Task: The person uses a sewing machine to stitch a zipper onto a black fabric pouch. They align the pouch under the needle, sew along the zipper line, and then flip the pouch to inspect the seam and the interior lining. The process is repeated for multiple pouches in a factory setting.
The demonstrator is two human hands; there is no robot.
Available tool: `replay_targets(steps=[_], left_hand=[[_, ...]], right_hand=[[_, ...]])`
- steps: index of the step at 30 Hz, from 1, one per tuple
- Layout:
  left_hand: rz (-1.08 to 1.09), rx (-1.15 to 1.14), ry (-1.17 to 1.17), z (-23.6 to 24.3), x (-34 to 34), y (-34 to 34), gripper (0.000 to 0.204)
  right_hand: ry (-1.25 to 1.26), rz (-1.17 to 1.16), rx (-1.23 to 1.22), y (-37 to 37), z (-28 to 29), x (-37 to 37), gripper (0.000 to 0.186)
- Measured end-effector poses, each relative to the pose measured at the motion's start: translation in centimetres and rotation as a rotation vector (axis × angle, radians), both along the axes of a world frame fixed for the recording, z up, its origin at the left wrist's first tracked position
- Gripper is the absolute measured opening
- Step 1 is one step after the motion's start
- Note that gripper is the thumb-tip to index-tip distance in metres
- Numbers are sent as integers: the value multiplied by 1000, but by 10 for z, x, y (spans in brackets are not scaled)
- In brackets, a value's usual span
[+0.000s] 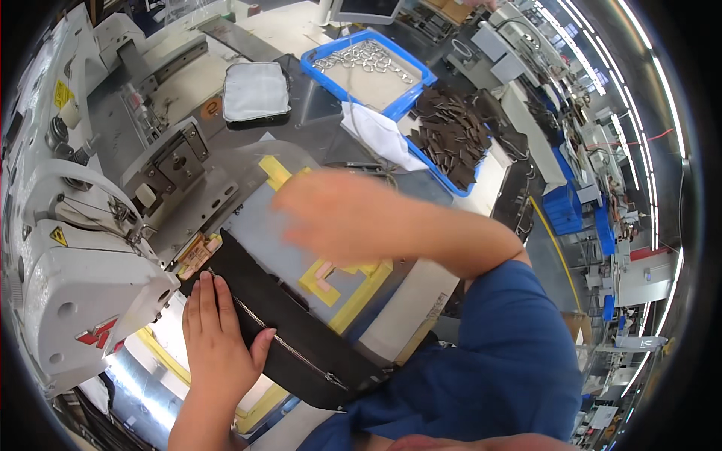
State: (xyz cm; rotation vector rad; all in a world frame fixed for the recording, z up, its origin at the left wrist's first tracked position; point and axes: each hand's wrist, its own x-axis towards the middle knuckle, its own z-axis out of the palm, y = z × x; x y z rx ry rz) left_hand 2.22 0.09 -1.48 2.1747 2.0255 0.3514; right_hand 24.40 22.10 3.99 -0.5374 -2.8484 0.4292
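Observation:
A long black fabric piece (259,316) with a metal zipper (282,344) lies slantwise under the head of a white industrial sewing machine (98,308). My left hand (219,331) rests flat on it beside the zipper, fingers stretched toward the needle area and thumb out to the side. Over the pale work plate (259,225), edged with yellow tape (350,304), my right hand (331,214) is smeared by motion. Whether its fingers hold anything cannot be made out. The zipper's pull sits at the end nearest my body.
A blue tray (316,69) of metal rings and a second blue tray (464,188) heaped with dark brown strips (447,135) stand at the far right. Close to them are a white cloth (380,135) and a square box with a pale top (256,90). Machine parts border the left.

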Motion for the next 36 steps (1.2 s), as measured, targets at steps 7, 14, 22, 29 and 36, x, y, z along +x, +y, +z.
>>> replay_targets(steps=[7, 14, 22, 29, 36], left_hand=[[9, 18, -2, -2, 1, -2, 102], [5, 1, -32, 3, 1, 1, 99], [8, 49, -66, 2, 0, -1, 98], [-40, 140, -33, 2, -1, -3, 81], [-116, 178, -53, 2, -2, -6, 69]], right_hand=[[-81, -807, -39, 129, 8, 146, 25], [-155, -854, 310, 194, -37, 203, 32], [-97, -817, 125, 210, -32, 203, 34], [-33, -811, 407, 180, -6, 150, 22], [16, 101, -358, 19, 2, -57, 12]])
